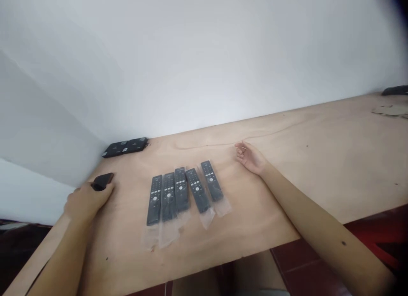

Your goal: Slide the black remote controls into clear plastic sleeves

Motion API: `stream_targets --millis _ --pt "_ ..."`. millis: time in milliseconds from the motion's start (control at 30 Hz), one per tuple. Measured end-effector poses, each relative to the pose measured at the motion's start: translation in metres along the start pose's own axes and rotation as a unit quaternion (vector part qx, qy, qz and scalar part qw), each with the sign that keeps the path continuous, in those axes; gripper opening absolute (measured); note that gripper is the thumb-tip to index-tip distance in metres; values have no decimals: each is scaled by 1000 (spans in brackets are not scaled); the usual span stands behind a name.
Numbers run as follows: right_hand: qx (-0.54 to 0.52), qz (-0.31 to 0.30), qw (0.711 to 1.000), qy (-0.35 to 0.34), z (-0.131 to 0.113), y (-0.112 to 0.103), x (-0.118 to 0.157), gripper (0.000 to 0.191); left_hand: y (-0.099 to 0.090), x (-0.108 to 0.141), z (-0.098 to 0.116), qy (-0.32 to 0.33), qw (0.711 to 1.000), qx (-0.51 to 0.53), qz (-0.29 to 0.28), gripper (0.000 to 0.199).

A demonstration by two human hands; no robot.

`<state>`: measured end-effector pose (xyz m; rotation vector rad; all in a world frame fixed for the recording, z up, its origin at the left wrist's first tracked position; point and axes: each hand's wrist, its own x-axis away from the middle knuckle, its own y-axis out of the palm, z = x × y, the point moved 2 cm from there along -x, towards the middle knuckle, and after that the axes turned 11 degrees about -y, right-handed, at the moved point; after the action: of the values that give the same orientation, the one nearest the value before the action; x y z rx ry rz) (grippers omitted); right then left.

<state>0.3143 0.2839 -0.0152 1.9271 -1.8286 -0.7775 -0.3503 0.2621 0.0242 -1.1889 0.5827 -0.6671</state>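
Black remotes (180,190) in clear plastic sleeves (207,218) lie side by side on the plywood tabletop (318,168), long axes pointing away from me. My left hand (86,200) grips a small black object (102,181); my right hand (250,158), nearer the row, rests loosely curled, empty.

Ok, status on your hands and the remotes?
Left hand on small black object. Right hand open, empty, on plywood table. Five black remotes in clear plastic sleeves, side by side between hands.

Just one head cam, tilted forward and down, pretty close over the sleeved remotes (181,190) (white wall (204,62) fills the upper frame).
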Motion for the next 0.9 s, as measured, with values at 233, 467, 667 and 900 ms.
stream_targets --millis 233,467,667,900 --pt "18 -3 1000 -5 -1 0 2 35 -4 4 9 -15 998 -49 42 109" --pt "35 -6 999 -10 0 0 2 31 -5 5 7 -17 999 27 33 108" --pt "37 -6 999 -4 0 -1 2 32 -3 -2 -16 -29 995 93 9 97" --pt "41 -15 999 2 0 0 1 28 -5 -8 -42 -35 972 228 -37 57"
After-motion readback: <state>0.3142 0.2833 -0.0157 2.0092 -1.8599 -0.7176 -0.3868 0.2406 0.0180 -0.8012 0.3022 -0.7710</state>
